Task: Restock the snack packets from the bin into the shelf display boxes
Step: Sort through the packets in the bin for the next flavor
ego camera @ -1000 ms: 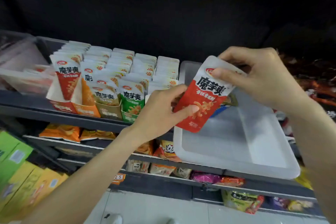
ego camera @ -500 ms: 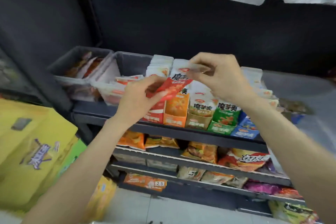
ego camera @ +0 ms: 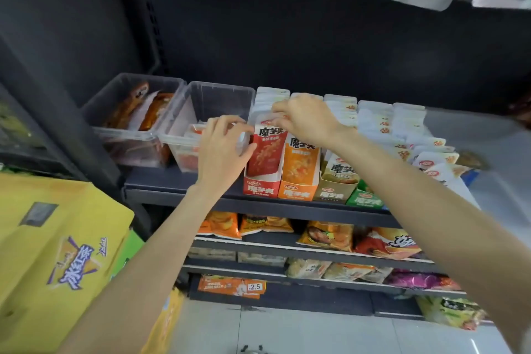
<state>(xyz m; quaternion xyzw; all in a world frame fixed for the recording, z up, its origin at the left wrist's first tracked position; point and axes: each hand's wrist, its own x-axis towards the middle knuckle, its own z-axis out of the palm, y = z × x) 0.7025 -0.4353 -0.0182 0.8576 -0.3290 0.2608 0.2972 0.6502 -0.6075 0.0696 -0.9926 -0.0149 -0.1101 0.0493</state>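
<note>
Now, vs ~1 s ago: red packet [ego camera: 267, 149] has gone from over the white bin into the front of the red display box [ego camera: 260, 185], so this one is nearly stocked. L hand [ego camera: 222, 152] braces box/packet side, fingers curled. R hand [ego camera: 304, 119] pinches packet top edge. Packet upright, long axis vertical, print facing out toward the aisle.

The front red snack packet [ego camera: 267, 149] is red below a white top with black lettering, standing in a red display box [ego camera: 260, 188]. Beside it sit an orange display box [ego camera: 298, 191], a tan one [ego camera: 333, 194] and a green one [ego camera: 366, 200]. The shelf [ego camera: 178, 181] is dark grey.
</note>
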